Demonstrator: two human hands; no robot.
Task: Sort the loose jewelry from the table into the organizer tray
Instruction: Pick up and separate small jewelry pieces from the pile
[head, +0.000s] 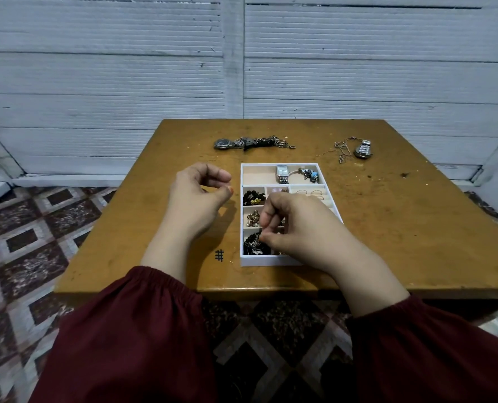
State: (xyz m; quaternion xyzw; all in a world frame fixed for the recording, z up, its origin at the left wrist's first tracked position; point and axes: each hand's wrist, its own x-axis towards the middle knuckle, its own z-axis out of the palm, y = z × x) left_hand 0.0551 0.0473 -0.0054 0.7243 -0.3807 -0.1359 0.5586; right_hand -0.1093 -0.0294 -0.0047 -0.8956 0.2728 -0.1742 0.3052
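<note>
Patterned tile floor (24, 228) is showing at far left, beside a brown wooden table (401, 228). A dark red sleeve (131, 330) is reaching in from the near edge. The left hand (197, 196) is hovering over the table just left of the tray, its fingers loosely curled and nothing visible in them. A small black hash mark (219, 255) is sitting on the tabletop near the tray's near left corner. At the far side, a round-faced grey watch (223, 143) is lying against a heap of chains and dark pieces (262, 142), well apart from the tray. A white organizer tray (271, 261) is lying at the table's middle, divided into compartments. Its far wide compartment is holding a rectangular silver watch (282, 173) and a bead bracelet with blue charms (310, 173). Down the left column, black beads (253, 197), gold-toned pieces (253, 218) and a dark tangle of jewelry (252, 246) are each filling one compartment. Thin rings (310, 193) are resting in the padded rows at the right. The right hand (297, 225) is hovering over the tray's near half, covering several compartments, with thumb and forefinger pinching the top of the dark tangle. Loose on the far right of the table, a thin chain (342, 149) is lying just beside a metal-band watch (363, 149).
</note>
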